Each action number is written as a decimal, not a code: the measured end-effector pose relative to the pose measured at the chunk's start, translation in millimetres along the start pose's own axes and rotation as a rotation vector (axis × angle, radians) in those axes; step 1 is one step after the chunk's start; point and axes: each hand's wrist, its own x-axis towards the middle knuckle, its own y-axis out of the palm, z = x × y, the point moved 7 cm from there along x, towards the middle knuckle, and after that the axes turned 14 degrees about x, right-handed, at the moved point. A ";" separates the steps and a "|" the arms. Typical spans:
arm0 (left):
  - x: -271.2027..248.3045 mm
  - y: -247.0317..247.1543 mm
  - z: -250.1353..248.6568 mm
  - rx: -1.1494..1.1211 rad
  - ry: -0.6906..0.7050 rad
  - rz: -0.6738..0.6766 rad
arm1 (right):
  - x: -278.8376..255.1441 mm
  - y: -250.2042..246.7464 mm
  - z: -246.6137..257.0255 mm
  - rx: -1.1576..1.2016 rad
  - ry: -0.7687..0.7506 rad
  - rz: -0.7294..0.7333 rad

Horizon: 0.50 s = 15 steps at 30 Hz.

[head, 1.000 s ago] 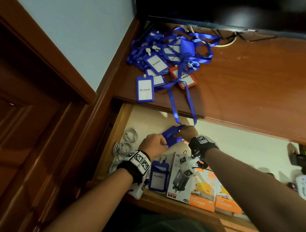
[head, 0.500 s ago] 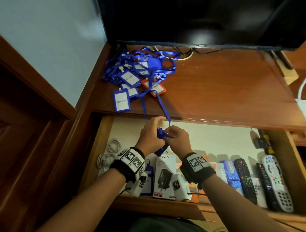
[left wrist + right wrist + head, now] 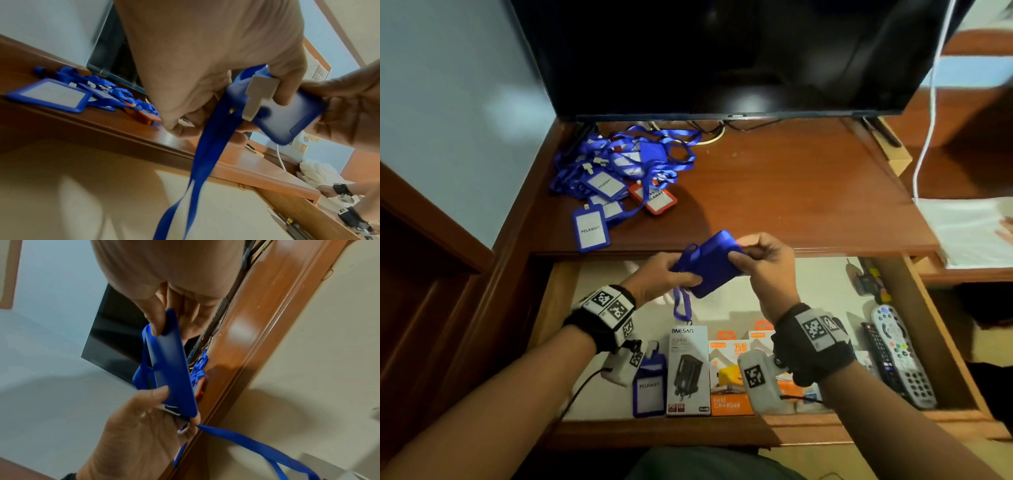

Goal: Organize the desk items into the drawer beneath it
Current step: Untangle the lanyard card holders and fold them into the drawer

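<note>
Both hands [image 3: 722, 270] clamped on a blue badge holder [image 3: 710, 265] (lanyard [image 3: 681, 305] dangling) above the open drawer [image 3: 558, 308].

The wooden desk [image 3: 791, 192] carries a heap of lanyard badges [image 3: 616, 178] (mostly blue) beneath a screen [image 3: 722, 58], perhaps a television.

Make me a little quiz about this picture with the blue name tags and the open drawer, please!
1. True or false: both hands hold the blue badge holder above the open drawer.
2. Where does the pile of badges and lanyards lie? A) in the drawer B) on the desk's left side C) on the floor
3. Fill in: the one badge holder in the pile that is not blue is ____.

Key:
1. True: the left hand grips its clip end, and the right hand pinches the other end.
2. B
3. orange
</note>
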 end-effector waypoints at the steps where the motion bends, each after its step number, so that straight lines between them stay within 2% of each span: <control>1: -0.5 -1.1 -6.0 0.015 0.020 0.001 | 0.3 -2.3 4.5 0.011 -0.014 -0.012; 4: 0.5 -4.8 -17.4 0.050 0.064 -0.038 | 2.6 -13.2 20.9 0.075 -0.075 -0.068; 8: -0.1 -12.1 -14.3 0.039 0.020 -0.160 | 8.7 -38.8 36.0 0.163 -0.126 -0.173; 12: -3.8 -16.1 -7.4 0.100 -0.035 -0.195 | 10.0 -62.8 30.6 0.137 -0.050 -0.197; 15: -9.3 -32.9 -10.4 0.086 -0.029 -0.282 | 8.9 -75.9 13.6 0.073 0.105 -0.139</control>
